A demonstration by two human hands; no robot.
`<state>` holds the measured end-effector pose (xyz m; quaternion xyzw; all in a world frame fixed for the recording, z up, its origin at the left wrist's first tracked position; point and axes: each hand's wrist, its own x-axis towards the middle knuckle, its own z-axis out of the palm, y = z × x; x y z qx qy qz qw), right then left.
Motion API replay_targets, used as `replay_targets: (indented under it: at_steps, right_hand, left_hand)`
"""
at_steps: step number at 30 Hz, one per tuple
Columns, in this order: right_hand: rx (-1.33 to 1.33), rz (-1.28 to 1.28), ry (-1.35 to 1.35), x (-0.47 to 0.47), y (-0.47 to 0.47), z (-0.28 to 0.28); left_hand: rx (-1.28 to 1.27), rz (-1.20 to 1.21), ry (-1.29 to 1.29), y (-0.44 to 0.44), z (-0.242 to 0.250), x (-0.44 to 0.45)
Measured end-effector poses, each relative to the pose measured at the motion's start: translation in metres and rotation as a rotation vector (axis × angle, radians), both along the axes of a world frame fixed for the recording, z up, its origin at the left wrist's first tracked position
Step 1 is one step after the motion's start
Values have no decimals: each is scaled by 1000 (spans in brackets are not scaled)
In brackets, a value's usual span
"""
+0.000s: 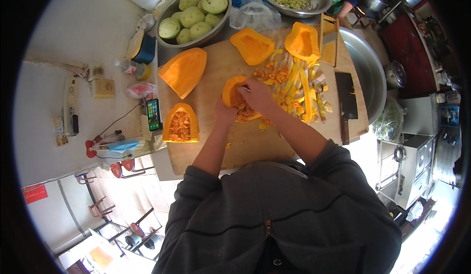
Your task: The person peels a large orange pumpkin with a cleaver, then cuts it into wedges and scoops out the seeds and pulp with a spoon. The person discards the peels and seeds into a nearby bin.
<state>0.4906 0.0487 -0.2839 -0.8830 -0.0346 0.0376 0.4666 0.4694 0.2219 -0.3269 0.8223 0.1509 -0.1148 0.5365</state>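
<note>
My left hand (226, 111) holds a piece of orange pumpkin (230, 87) by its lower left side, over the wooden board (206, 152). Inside its hollow is my right hand (255, 94), closed on a small metal tool, perhaps a spoon, mostly hidden by the fingers. Stringy pumpkin pulp (245, 113) lies just below the hands. To the left rest a pumpkin piece full of fibres (180, 124) and a larger smooth wedge (185, 71). Two hollowed pumpkin pieces (259, 51) (311, 45) lie at the board's far side.
Yellow peelings (303, 90) and a cleaver (346, 97) are on the right, near a wooden-framed grater (328, 40). Beyond the board stand bowls of pale green squash (161, 35) and diced vegetable (311, 13). A phone (153, 115) lies left; another person's hand (340, 15) shows far right.
</note>
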Motion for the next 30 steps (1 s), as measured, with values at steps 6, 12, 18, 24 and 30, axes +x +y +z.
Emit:
replay_targets:
  at_steps: [6,12,18,24,30]
  right_hand:
    - [-242,10,-31,-3,30,-12]
    - [-300,243,207,-8,6,1]
    - [17,-133,76,1,19,-5]
    - [105,-38,204,-5,29,-13]
    - [228,239,329,-22,-11,-13]
  left_hand:
    - [4,68,48,-2,-4,0]
    - [160,-13,-22,0,-2,5]
    - [0,22,26,-11,25,0]
    - [-227,37,71,-13,28,0]
    - [-292,-69,133,4,25,2]
